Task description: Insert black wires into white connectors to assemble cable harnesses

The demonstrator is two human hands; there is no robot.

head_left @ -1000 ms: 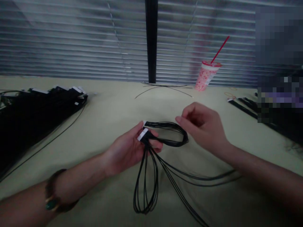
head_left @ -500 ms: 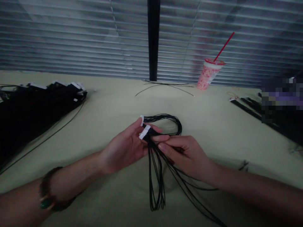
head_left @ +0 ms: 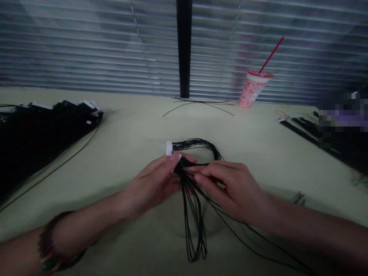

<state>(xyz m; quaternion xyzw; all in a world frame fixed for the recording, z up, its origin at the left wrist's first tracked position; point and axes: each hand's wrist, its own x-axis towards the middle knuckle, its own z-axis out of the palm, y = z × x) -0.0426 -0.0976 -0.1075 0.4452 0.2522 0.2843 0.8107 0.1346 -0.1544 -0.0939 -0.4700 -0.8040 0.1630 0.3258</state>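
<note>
A wire harness of thin black wires [head_left: 197,234] with white connectors is held between both hands above the table. My left hand [head_left: 156,178] is closed around its connector end, the thumb pressing on one white connector [head_left: 177,160]. A second white connector [head_left: 169,148] sticks up just beyond that thumb, and its wires arch over to the right. My right hand [head_left: 230,186] pinches several black wires close to the left fingers. Some wires hang down in a long loop, while others trail toward the lower right under the right forearm.
At the left lies a big pile of black wire harnesses [head_left: 48,142] with white connectors. More black bundles [head_left: 304,138] lie at the right. A pink cup [head_left: 253,90] with a red straw stands by the window blinds [head_left: 94,46]. Loose wires [head_left: 201,102] rest at the table's back edge.
My left thumb has moved from the far connector onto the nearer one, now partly covering it. My right hand has shifted slightly right, and the trailing wires have swung rightward.
</note>
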